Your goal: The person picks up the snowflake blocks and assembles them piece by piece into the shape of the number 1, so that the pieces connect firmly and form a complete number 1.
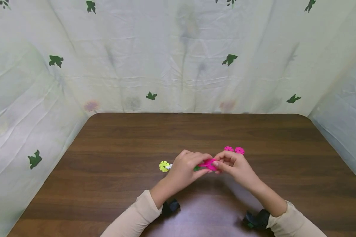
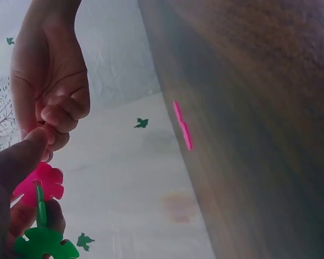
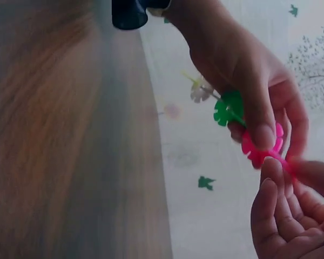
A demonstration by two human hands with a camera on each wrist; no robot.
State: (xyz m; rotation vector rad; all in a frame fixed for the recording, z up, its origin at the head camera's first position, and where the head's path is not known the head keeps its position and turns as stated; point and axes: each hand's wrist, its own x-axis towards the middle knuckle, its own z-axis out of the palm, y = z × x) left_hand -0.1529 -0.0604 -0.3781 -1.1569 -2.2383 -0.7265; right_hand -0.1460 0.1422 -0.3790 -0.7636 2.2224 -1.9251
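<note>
A chain of slotted, flower-shaped plastic discs is held between both hands above the table. At its left end is a yellow disc [image 1: 164, 166], followed by a white disc [image 3: 200, 90] and a green disc [image 3: 227, 108], with pink at the right end. My left hand [image 1: 182, 167] pinches a pink disc [image 3: 262, 143] between thumb and fingers, next to the green one. Thumb and fingertips of my right hand [image 1: 240, 168] grip another pink disc [image 3: 285, 166], set edge-on against the first and mostly hidden by the fingers.
Two more pink discs [image 1: 239, 150] lie side by side on the wooden table [image 1: 112, 191], just beyond my right hand. Black wrist devices [image 1: 171, 207] sit under both wrists. A pale cloth backdrop [image 1: 166, 46] with green leaf shapes rises behind the table's far edge.
</note>
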